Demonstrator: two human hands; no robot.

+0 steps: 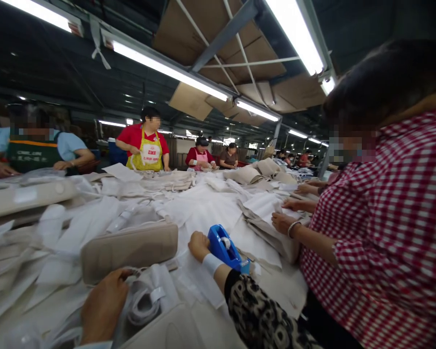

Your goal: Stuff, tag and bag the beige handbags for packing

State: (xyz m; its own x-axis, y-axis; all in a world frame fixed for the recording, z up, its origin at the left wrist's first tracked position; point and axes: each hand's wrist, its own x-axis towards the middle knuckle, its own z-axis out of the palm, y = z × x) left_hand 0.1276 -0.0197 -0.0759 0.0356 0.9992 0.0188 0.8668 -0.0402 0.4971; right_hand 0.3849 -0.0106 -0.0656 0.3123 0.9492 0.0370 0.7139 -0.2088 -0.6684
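My left hand (105, 303) is closed at the lower left, its fingertips pinching the edge of a pale coiled strap (143, 303) partly covered in thin wrapping. Just beyond it lies a beige bag (131, 249) on its side, and another beige panel (170, 329) is under the coil. Farther forward, my right hand (199, 245) has its fingers curled, right against the left side of a blue tape dispenser (225, 248). What those fingers hold, if anything, is hidden. A white band (211, 263) circles my right wrist, below a black patterned sleeve.
White wrapping sheets (203, 206) and beige pieces (156, 179) cover the table. Close on my right, a person in a checked shirt (381, 213) handles a beige piece (265, 230). Several other people stand across the table. Another beige bag (32, 196) lies far left.
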